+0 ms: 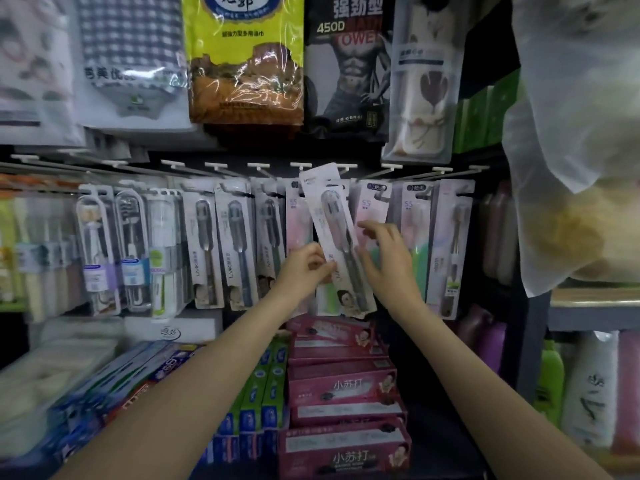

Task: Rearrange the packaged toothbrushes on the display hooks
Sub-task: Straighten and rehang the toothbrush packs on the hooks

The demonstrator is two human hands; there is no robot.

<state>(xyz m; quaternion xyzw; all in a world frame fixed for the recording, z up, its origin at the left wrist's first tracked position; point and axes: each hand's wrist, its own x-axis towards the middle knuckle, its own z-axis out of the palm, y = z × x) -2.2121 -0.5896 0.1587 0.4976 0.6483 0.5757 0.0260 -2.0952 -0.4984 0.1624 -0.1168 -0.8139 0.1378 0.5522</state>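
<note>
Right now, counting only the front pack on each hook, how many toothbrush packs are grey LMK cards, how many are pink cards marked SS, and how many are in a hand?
grey LMK packs: 3
pink SS packs: 3
tilted pack, pinched by the left hand: 1
Total: 7

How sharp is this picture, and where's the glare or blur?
Head view: the toothbrush pack pinched by the left hand is fairly sharp; glare streaks the yellow towel bag; the left edge smears into blur; the wide lens bends the hook rail; lighting is dim.
</note>
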